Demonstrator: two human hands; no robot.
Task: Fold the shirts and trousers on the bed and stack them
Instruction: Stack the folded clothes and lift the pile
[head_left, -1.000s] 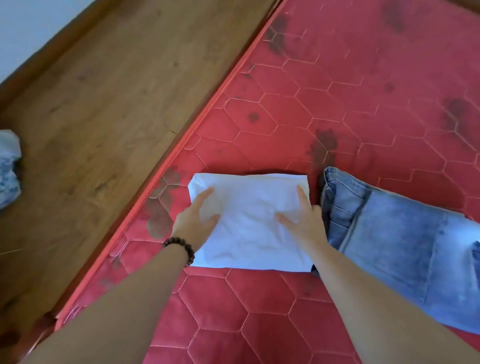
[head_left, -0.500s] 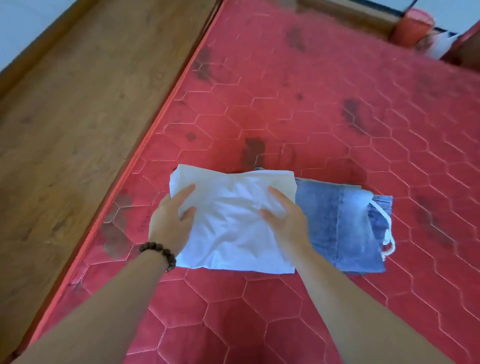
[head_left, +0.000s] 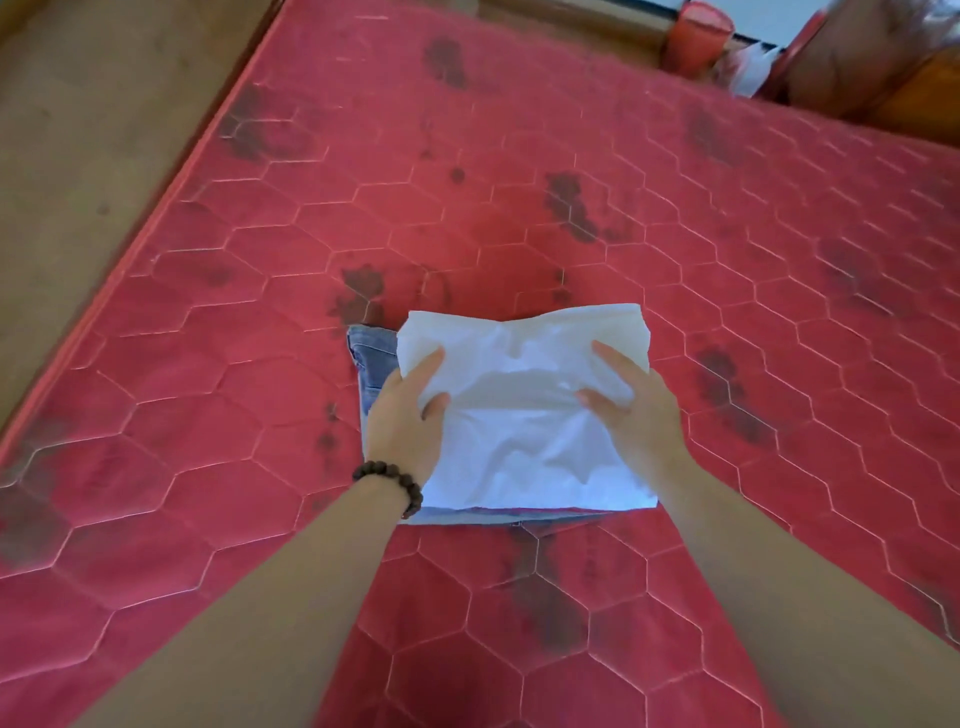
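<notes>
**Shirt now on top of the jeans: stack nearly placed**

Since the shirt was lying beside the jeans a second ago, the change is clear: the folded white shirt (head_left: 524, 410) now sits over the folded jeans (head_left: 370, 358), carried across in both hands. Half a second ago it overlapped only their left end; now it covers almost all of them.

- Left hand (head_left: 405, 421): grips the shirt's left edge, thumb on top, the other fingers mostly under the cloth.
- Right hand (head_left: 631, 410): same grip on the right edge, thumb and forefinger visible on top, the rest hidden below.
- Between the two thumbs the cloth sags and wrinkles, so I judge it not fully let down yet.
- Jeans: only a strip shows beyond the left fingers, plus a thin band under the shirt's near edge by the wrists.

Meaning for the task: the stacking step for this pair is almost done; what's left is release and maybe a smoothing pass.

Hard to tell:
- whether the shirt rests on the jeans or hovers just above
- whether the edges line up under the right fingers, since the jeans are covered there
- clutter past the mattress (head_left: 727, 260) far corner is blurred, unidentifiable
- no other garments in view; can't say whether more remain.
</notes>
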